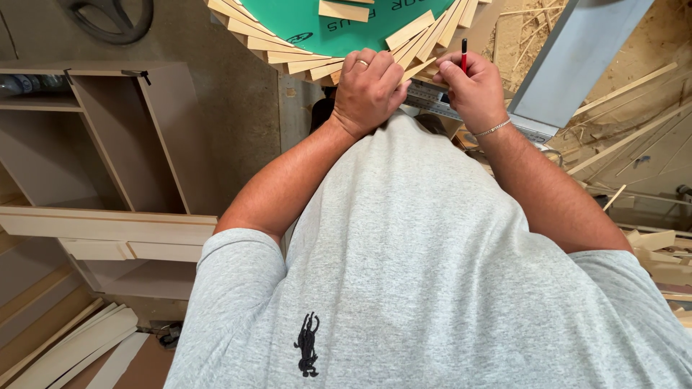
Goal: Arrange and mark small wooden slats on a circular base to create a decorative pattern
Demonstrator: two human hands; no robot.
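A green round board (346, 25) lies ahead of me, with several light wooden strips (288, 54) fanned around its rim. My left hand (367, 90), a ring on one finger, is curled over the near ends of the strips and grips one wooden strip (419, 68) that sticks out toward my right hand. My right hand (472, 94), with a bracelet at the wrist, pinches a red and black pencil (463, 54) pointing up, close beside the left hand. A metal ruler (432, 97) lies under both hands.
A brown open cabinet (108, 144) with shelves stands at the left. Pale boards (72, 346) lean at the lower left. A grey panel (569, 57) slants at the upper right, with wood offcuts and sawdust (634, 137) beyond it. A black wheel-like object (108, 18) sits at the top left.
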